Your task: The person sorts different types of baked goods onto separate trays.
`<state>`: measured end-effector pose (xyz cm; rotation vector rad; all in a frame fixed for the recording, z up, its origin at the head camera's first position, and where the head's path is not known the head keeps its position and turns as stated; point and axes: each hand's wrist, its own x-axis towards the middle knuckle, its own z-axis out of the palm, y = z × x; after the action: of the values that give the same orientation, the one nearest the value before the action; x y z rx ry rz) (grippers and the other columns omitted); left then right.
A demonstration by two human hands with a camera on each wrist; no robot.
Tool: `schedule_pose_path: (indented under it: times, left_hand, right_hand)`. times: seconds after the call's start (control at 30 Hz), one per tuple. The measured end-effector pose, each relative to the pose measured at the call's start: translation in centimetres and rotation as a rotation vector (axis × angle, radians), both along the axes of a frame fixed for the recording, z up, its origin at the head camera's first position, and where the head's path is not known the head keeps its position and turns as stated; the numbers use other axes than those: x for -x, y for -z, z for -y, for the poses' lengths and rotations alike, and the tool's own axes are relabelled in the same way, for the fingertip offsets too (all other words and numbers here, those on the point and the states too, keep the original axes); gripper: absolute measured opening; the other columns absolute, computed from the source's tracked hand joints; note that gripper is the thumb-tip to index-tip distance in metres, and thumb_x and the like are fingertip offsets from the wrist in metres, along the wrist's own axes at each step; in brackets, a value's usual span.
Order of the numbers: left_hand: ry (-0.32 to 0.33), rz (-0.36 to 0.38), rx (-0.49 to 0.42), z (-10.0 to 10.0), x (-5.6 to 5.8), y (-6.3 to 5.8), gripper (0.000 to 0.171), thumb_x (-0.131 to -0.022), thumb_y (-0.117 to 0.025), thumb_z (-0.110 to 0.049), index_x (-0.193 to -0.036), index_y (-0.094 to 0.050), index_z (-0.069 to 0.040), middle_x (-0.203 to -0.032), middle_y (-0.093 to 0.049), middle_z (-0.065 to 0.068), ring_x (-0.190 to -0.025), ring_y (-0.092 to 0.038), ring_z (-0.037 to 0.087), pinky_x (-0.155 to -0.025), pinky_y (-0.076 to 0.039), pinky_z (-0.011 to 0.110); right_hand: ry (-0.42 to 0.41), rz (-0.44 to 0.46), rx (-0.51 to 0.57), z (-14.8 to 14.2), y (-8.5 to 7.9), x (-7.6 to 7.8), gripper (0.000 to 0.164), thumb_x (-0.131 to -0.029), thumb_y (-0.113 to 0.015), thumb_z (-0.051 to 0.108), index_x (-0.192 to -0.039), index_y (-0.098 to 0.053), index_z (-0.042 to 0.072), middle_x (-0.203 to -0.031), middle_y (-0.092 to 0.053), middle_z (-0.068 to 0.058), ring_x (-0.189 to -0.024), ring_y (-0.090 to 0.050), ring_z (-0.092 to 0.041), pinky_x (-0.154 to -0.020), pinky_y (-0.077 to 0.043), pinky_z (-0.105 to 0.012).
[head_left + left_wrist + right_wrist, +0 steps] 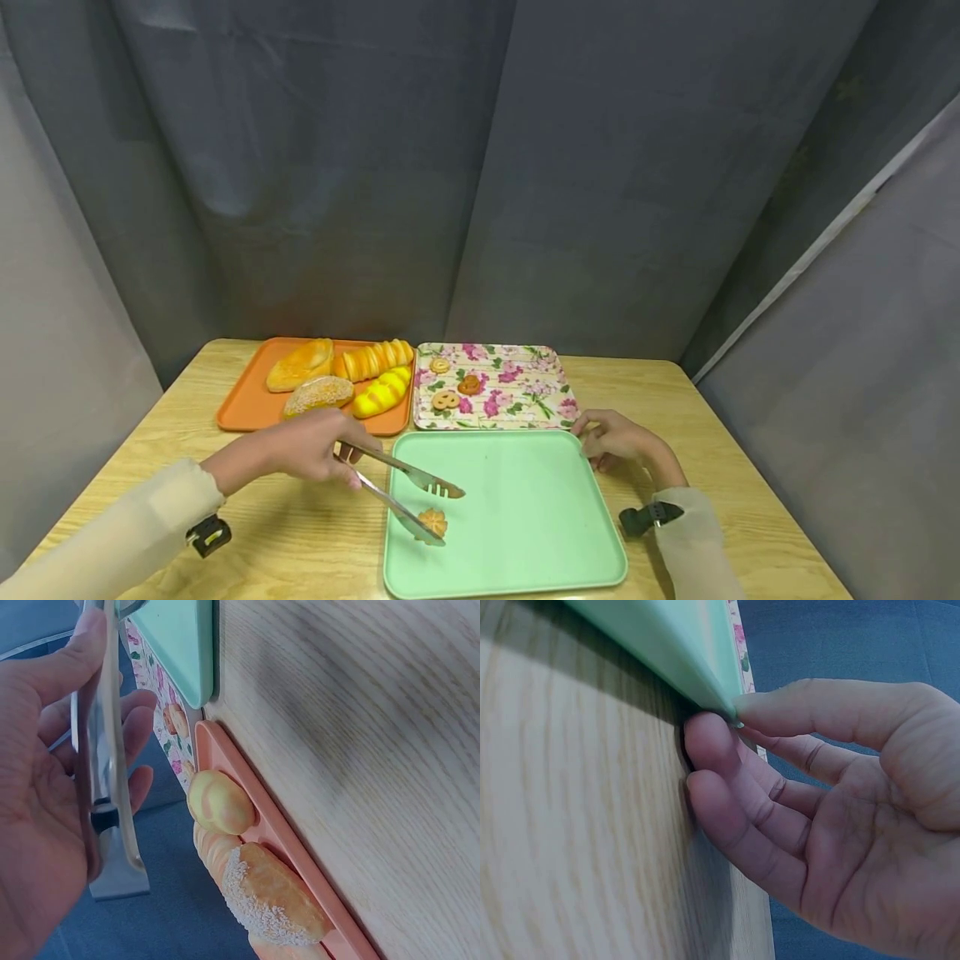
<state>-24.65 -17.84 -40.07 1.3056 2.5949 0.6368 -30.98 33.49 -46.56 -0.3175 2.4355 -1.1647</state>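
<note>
My left hand (321, 446) holds metal tongs (423, 478), their jaws spread apart over the left part of a light green tray (525, 508). A flower-shaped cookie (432, 520) lies on that tray, partly covered by the nearer tong arm. In the left wrist view the tongs (112, 742) run between thumb and fingers, near the hinge end. My right hand (617, 440) pinches the green tray's far right corner; the right wrist view has the thumb (802, 712) on top of the rim and fingers below.
Behind the green tray is a floral tray (525, 392) with a pretzel-shaped cookie (446, 400), a browner one (469, 384) and a small round one (439, 365). Left of it, an orange tray (243, 396) carries several breads, including a seeded roll (321, 393). Grey curtains (480, 167) surround the wooden table.
</note>
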Motion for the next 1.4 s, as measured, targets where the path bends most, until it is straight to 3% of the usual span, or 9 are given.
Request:
schedule_pose_path:
  times: [0.37,0.67,1.4]
  left_hand:
    - [-0.002,0.008,0.044,0.0,-0.2,0.2,0.031,-0.084,-0.084,-0.033,-0.112,-0.076,-0.024,-0.076,-0.063,-0.017,-0.068,-0.056,-0.002,-0.063,-0.046,0.02]
    - [-0.028,0.022,0.053,-0.1,0.0,0.9,0.034,-0.085,-0.082,-0.034,-0.117,-0.076,-0.022,-0.075,-0.064,-0.018,-0.064,-0.052,-0.003,-0.06,-0.044,0.019]
    - [-0.036,0.056,0.006,-0.6,0.3,1.7,0.032,-0.089,-0.078,-0.036,-0.117,-0.078,-0.02,-0.085,-0.071,-0.017,-0.058,-0.042,-0.004,-0.055,-0.037,0.017]
  right_hand:
    - [-0.003,0.0,0.013,-0.1,0.3,0.0,0.032,-0.087,-0.064,0.0,-0.118,-0.059,-0.001,-0.078,-0.067,-0.016,-0.064,-0.063,-0.022,-0.059,-0.054,-0.036]
    - [0.0,0.001,0.02,-0.1,0.5,-0.1,0.032,-0.087,-0.064,-0.001,-0.119,-0.059,-0.002,-0.077,-0.067,-0.016,-0.062,-0.063,-0.022,-0.058,-0.054,-0.035]
    - [0.007,0.009,0.017,0.0,0.0,0.0,0.032,-0.087,-0.064,-0.001,-0.118,-0.059,-0.001,-0.076,-0.067,-0.014,-0.063,-0.063,-0.022,-0.058,-0.053,-0.034]
